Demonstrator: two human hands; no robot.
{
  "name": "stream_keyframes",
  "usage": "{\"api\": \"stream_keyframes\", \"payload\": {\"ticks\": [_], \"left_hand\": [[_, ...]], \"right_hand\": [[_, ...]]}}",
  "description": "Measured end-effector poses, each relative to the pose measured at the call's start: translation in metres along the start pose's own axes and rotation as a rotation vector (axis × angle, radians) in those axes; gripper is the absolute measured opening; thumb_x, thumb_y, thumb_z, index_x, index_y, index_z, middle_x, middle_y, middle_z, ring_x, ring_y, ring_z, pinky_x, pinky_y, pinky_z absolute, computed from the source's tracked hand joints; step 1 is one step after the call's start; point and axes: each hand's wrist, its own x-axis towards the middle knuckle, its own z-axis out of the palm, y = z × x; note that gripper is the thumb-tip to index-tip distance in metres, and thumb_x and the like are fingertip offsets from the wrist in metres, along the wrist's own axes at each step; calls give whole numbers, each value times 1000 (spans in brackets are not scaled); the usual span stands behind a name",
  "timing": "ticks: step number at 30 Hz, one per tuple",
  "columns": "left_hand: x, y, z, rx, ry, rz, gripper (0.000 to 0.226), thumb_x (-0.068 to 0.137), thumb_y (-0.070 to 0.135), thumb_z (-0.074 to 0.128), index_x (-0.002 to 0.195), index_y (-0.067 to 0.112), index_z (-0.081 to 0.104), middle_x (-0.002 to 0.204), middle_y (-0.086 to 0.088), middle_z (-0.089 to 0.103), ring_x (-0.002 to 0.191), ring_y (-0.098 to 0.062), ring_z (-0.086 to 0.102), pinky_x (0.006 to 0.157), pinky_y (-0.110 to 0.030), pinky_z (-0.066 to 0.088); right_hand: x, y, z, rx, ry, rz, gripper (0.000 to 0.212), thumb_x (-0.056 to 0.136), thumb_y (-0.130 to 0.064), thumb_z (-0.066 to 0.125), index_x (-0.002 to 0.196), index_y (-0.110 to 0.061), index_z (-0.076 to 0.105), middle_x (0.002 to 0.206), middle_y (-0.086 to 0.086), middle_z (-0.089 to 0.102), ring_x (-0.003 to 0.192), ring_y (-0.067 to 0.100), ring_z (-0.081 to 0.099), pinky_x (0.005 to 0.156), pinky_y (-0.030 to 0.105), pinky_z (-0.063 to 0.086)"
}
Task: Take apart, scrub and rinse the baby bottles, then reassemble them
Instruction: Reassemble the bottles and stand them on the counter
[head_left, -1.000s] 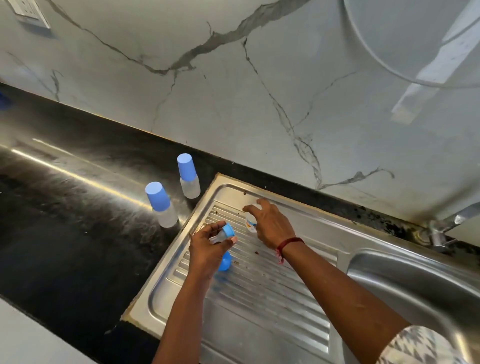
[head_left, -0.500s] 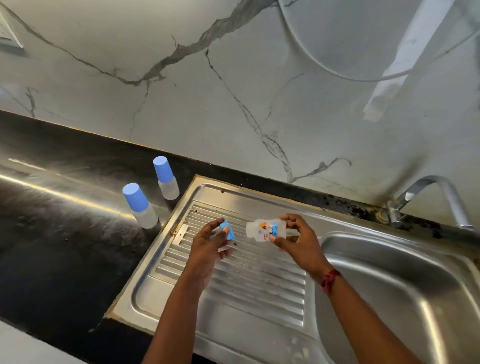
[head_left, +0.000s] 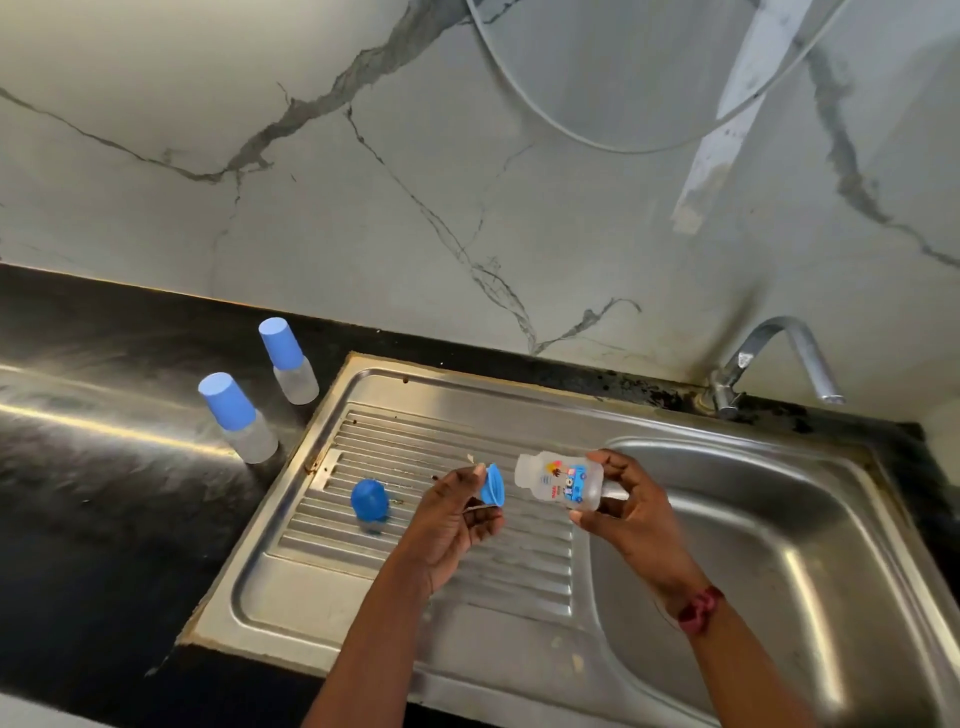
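On black counter, far left: capped bottle, upright; second capped bottle behind it, upright; on drainboard, loose blue cap; left hand, fingers pinched on blue collar, just left of bottle body; bottle body level, long axis left-right, neck pointing at collar, small gap between; right hand curled round its base end, beside basin.

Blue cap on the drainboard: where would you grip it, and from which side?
Pinch the blue cap across its round side wall, coming from above. It seems to stand closed end up on the drainboard, with nothing touching it; its smooth top offers no hold.
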Motion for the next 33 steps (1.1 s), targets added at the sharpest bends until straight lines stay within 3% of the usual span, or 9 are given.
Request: {"api": "stream_keyframes", "payload": {"ticks": [8,15,22,33], "left_hand": [[6,0,3,-36,11,-35,31,86,26,69,109,4,67,101,-20,69,75,-19,63,65,-31,59],[10,4,5,64,21,14,40,76,34,72,104,5,68,87,-11,72,74,-18,63,64,-30,58],[14,3,1,120,47,36,57,72,36,76,116,3,64,91,-11,73,76,-23,66,63,-30,59],[8,12,-10,234,-10,55,57,72,41,74,116,5,65,95,-12,73,77,-24,68,68,-33,60]], "right_hand": [[14,9,-2,-156,-28,-28,58,74,-3,83,121,-26,59,116,0,65,99,9,68,76,27,59],[24,9,-2,-136,-81,12,62,72,6,81,118,-30,60,118,2,65,100,11,70,73,27,60],[23,11,3,-112,-108,4,60,73,12,77,114,-29,63,122,2,64,108,17,68,80,34,61],[22,12,18,-143,-104,-21,60,71,9,80,115,-28,62,123,3,64,108,18,68,79,33,61]]}}
